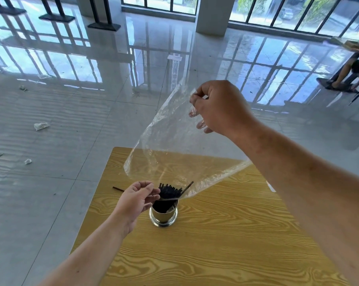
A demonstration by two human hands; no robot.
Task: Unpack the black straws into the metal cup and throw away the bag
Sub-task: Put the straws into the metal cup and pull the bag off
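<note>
I hold the clear bag point(174, 141) up high with my right hand point(219, 108), thumb and fingertips pinched shut on its closed end, so that the open mouth hangs straight down over the metal cup point(163, 215) and anything inside slides out by its own weight. The bag looks empty now, a slack clear sheet with nothing dark left in its upper part. My left hand point(136, 200) sits low, just beside the cup's rim on its left, fingers curled in and pinching the bag's lower edge where it meets the bundle; I judge this keeps the mouth steered onto the cup and stops the straws from tipping out. The black straws point(169, 190) stand upright in the cup, packed together, their tops poking above the rim and into the bag's mouth, touching my left fingertips or very nearly so. One straw leans out to the right of the bundle. A single stray straw point(118, 189) lies flat on the wooden table point(215, 254), just beyond my left hand and apart from the cup. The cup stands near the table's far left part, directly below and well apart from my raised right hand. Unpacking seems nearly done; the stray still needs picking up, and the bag is not yet thrown away.
</note>
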